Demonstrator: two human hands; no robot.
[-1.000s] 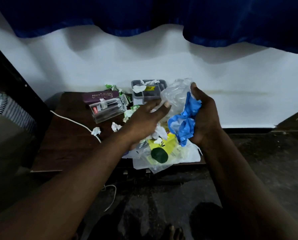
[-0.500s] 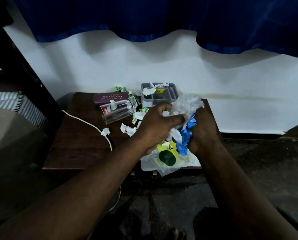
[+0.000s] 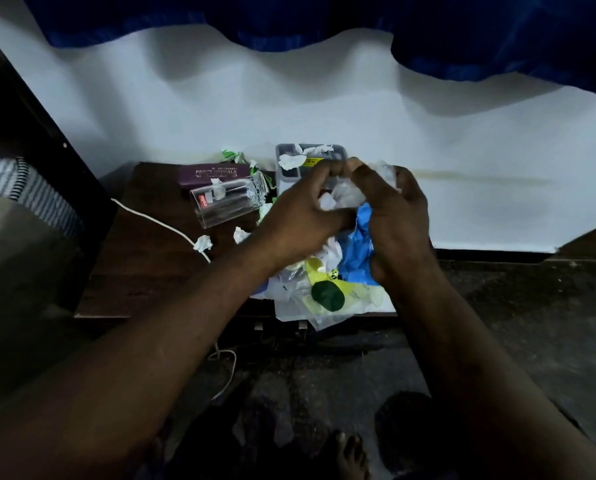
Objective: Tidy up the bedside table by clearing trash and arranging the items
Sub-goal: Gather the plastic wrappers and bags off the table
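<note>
Clear and yellow plastic wrappers (image 3: 324,303) heaped at the near right edge of the counter (image 3: 151,271), overhanging it, with 1 dark green round cap (image 3: 327,295) lying on top. Just above that heap, 2 hands pressed together around a bundle: left hand (image 3: 303,220) curled over crumpled clear plastic and white paper (image 3: 345,197), right hand (image 3: 393,216) clamped on the same wad, with 1 blue plastic bag (image 3: 360,244) hanging from its palm. Probably squeezing the trash into 1 tight ball so it can be carried off in a single trip; whether the grip is fully closed, hard to tell behind the plastic.

Left of the hands, 1 white cable (image 3: 158,221) trailing across the dark wood and off the near edge. At least 2 small white paper scraps (image 3: 203,243) loose beside it. Further back, 1 clear glass tumbler (image 3: 227,204) lying on its side, a scrap seemingly inside. Behind it, 1 maroon booklet (image 3: 213,173) flat against the wall. At the far edge, 1 grey compartment tray (image 3: 286,176) with a white paper scrap in it, and green-and-white wrappers (image 3: 232,155) bunched to its left. Plenty of litter left to gather.
</note>
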